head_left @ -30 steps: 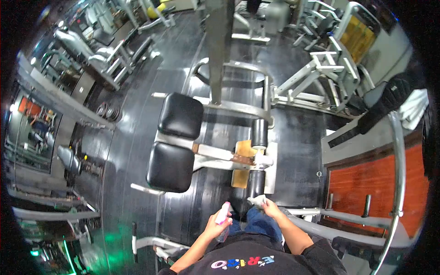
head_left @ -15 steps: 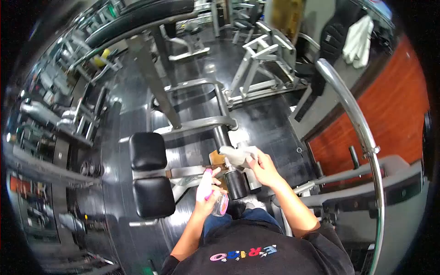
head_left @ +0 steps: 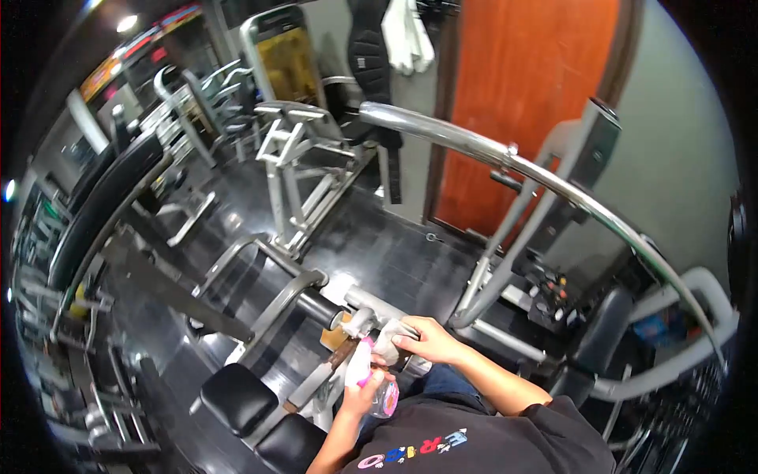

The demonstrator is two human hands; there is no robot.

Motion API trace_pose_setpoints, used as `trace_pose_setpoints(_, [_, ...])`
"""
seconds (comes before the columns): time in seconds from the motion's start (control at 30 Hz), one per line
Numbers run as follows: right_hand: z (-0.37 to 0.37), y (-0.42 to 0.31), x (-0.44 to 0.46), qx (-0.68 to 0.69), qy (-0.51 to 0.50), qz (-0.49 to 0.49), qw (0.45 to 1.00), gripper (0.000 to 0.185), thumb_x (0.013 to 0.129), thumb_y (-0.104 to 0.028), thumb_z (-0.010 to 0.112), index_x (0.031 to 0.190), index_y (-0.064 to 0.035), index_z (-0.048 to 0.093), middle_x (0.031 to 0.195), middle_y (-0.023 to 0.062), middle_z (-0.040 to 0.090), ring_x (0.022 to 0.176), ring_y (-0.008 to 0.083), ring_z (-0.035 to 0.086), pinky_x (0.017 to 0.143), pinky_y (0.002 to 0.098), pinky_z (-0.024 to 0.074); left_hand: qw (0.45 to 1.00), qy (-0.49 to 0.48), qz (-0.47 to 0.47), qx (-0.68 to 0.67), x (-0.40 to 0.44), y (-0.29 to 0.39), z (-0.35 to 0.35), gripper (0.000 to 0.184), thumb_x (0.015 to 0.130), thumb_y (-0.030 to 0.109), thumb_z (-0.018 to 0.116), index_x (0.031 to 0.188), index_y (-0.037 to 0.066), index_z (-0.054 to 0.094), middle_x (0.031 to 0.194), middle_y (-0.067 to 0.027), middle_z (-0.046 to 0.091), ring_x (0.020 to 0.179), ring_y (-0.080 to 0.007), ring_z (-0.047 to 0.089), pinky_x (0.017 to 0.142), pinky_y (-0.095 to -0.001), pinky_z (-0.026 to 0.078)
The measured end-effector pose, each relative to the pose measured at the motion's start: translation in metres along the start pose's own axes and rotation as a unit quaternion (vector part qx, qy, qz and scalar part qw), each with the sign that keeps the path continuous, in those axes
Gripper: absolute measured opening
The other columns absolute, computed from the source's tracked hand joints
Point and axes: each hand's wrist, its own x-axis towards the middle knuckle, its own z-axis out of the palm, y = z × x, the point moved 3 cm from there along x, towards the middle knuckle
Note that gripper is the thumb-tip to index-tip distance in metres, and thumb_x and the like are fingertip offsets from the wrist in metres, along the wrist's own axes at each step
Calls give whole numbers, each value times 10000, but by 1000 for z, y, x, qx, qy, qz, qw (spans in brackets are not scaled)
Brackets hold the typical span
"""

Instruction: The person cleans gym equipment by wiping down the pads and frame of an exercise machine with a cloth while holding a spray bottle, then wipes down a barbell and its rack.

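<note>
My left hand (head_left: pixel 362 393) is closed around a spray bottle (head_left: pixel 388 401) with a clear body, a pink label and a white-and-pink trigger head. The bottle stands roughly upright in front of my torso. My right hand (head_left: pixel 430 341) grips a crumpled white cloth (head_left: pixel 386 341), which hangs just right of the sprayer head; whether the two touch I cannot tell. Beneath both hands is the metal frame of a gym bench with a black foam roller (head_left: pixel 320 308). The cloth and right hand partly hide another dark roller near my lap.
Black seat pads (head_left: pixel 239 395) lie to the left on the bench frame. A curved chrome bar (head_left: pixel 474 146) arches across the right side. Ahead stand a grey weight machine (head_left: pixel 296 150), an orange-red door (head_left: pixel 521 87) and hanging white towels (head_left: pixel 407 39). Dark flooring (head_left: pixel 379 241) lies between.
My view has swung to the right, bringing more of the door and right-hand machine into sight. My right hand has drawn the cloth lower and closer to the spray bottle.
</note>
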Motion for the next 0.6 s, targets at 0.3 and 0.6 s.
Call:
trace_pose_setpoints(0.3, [-17, -18, -73, 101, 165, 61, 979, 314, 896, -290, 704, 1057, -41, 599, 880, 14, 647, 799, 68, 564, 704, 265, 472, 955, -215, 51, 199, 41, 48, 25, 357, 798, 251, 735, 994, -20, 609, 939, -98, 584, 723, -165, 619, 693, -285, 521])
trace_pose_setpoints(0.6, [-73, -69, -93, 145, 240, -83, 956, 235, 903, -199, 693, 1026, -50, 558, 1070, 69, 663, 822, 79, 610, 691, 250, 503, 939, -275, 129, 165, 58, 89, 94, 524, 813, 315, 722, 1118, -75, 550, 965, -122, 574, 767, -188, 656, 677, -305, 538])
